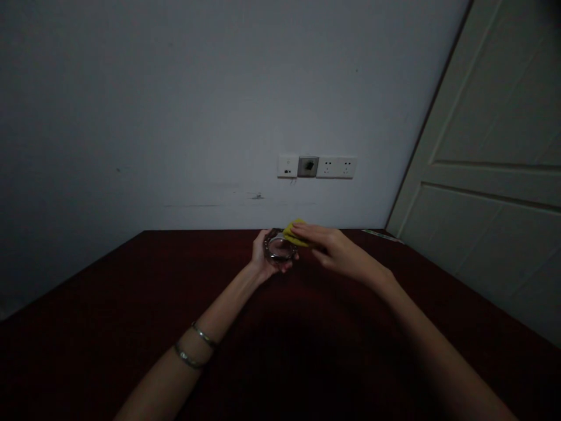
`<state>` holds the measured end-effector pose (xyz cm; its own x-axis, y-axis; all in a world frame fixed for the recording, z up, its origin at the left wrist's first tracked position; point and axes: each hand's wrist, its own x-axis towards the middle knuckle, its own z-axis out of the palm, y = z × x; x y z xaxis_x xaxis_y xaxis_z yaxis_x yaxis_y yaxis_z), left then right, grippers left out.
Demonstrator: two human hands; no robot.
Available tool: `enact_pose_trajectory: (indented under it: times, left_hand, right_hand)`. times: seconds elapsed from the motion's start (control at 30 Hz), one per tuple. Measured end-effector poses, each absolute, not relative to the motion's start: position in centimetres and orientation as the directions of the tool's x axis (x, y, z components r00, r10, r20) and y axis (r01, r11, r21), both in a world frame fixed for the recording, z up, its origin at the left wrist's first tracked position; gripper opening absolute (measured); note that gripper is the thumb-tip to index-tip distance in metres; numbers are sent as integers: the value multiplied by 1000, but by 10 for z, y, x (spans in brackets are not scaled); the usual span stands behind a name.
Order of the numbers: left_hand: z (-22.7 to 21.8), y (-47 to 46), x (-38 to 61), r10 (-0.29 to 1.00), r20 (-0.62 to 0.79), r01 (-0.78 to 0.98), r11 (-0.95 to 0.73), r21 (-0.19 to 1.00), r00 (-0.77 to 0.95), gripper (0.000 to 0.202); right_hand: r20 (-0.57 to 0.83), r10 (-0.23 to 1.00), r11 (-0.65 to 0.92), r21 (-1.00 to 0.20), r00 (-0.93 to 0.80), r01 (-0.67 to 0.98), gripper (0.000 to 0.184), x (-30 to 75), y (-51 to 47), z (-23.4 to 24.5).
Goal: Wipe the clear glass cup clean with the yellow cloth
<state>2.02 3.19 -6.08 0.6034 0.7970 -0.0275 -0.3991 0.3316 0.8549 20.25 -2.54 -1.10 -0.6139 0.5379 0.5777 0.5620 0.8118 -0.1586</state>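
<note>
My left hand (262,257) is closed around a small round, shiny object (280,248) with a dark, glossy rim, tilted so its round face shows. It looks like a glass dish, but the dim light hides its exact kind. A yellow cloth (294,233) is pinched in my right hand (331,245), fingers lying over the top of it. The cloth meets the object's upper right edge. Both hands are above the far part of a dark red table (197,292).
Behind the table's far edge stands a pale wall with white sockets (336,168) and a grey outlet plate (308,167). A thin, light strip (382,236) lies at the back right corner. A panelled door (495,175) rises along the right side.
</note>
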Motion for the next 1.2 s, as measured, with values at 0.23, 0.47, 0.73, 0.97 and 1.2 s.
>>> enact_pose_trajectory:
  times: [0.23, 0.47, 0.73, 0.97, 1.2]
  left_hand:
    - [-56, 30, 23, 823, -62, -413, 346, 842, 564, 57]
    - [-60, 32, 25, 830, -63, -429, 350, 833, 555, 58]
    - [-62, 28, 26, 851, -138, -400, 373, 837, 506, 59]
    - [-65, 31, 24, 856, -112, -430, 362, 827, 505, 57]
    - [-64, 30, 25, 767, -78, -335, 366, 868, 637, 57]
  right_hand:
    - [617, 505, 827, -145, -604, 543, 62, 207, -22, -11]
    - [604, 472, 845, -102, -642, 525, 68, 213, -21, -10]
    - [613, 524, 812, -151, -591, 564, 60, 220, -11, -14]
    - [591, 572, 776, -165, -569, 608, 55, 229, -3, -17]
    - [706, 493, 793, -125, -508, 596, 55, 226, -16, -7]
